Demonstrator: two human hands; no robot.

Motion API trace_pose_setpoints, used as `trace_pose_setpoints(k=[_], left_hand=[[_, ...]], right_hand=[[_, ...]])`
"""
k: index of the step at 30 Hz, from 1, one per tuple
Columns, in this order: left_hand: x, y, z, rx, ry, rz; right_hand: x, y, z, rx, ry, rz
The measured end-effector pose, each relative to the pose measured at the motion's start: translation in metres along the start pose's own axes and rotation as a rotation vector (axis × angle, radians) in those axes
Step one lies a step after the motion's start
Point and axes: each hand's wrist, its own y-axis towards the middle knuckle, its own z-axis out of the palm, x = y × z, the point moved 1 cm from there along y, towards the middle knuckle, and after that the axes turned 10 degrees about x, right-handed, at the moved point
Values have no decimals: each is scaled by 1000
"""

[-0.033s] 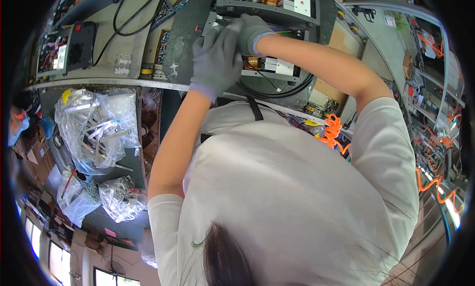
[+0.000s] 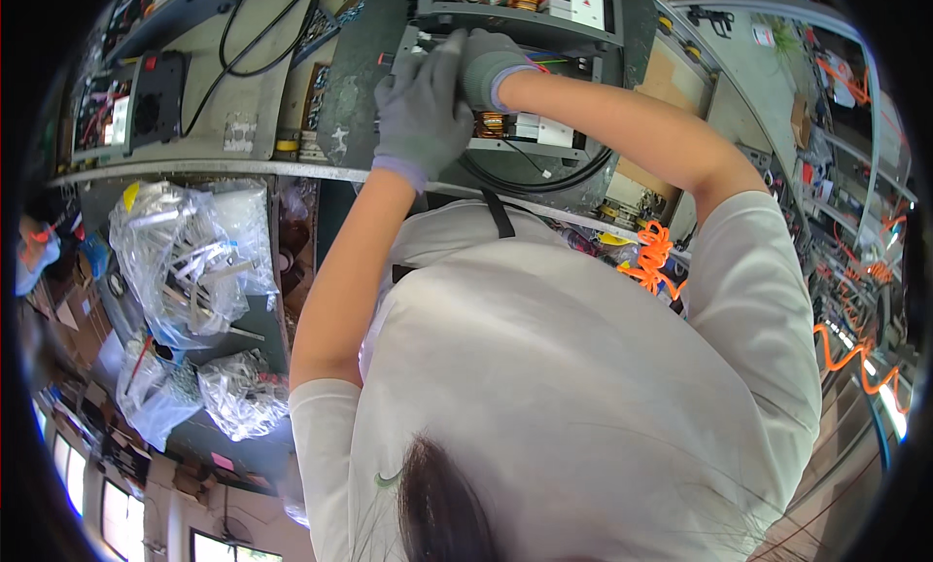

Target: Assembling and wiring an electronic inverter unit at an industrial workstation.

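Note:
An open-topped metal electronics unit lies on the bench in front of me, with a copper coil and white blocks inside. My left hand, in a grey glove, is bent over the unit's left end, its fingers close together. Right beside it and touching it, my right hand, gloved too, curls downward into the unit. The backs of both hands hide the fingertips and whatever is pinched there. Thin coloured wires show just past my right hand.
A second open unit stands behind. Black cable loops at the near bench edge. Another unit with a black end panel sits left, near a long black cable. Bagged metal parts lie lower left; an orange coiled hose hangs right.
The view has shifted slightly. My hands stay together at the unit's left end, and the left fingers have moved only a little.

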Motion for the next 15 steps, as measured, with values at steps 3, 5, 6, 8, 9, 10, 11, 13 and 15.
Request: trace_pose_setpoints(k=[3,5,6,8,9,10,11,13,15], left_hand=[[-8,26,-3,300,280,-164],[-15,39,-8,346,386,-139],[-17,45,-9,545,480,-175],[-22,52,-10,683,589,-178],[-23,54,-11,717,612,-170],[-24,55,-11,695,589,-150],[-24,57,-10,683,568,-137],[-23,58,-4,722,667,-98],[-19,59,2,744,653,-72]], right_hand=[[-5,-4,9,-63,28,91],[-8,-7,14,-65,19,117],[-10,-8,16,-84,9,98],[-10,-10,17,-121,9,82],[-11,-10,18,-125,32,99],[-11,-10,18,-127,28,94],[-11,-10,19,-121,22,92],[-10,-8,21,-144,67,108],[-11,-7,22,-309,197,207]])
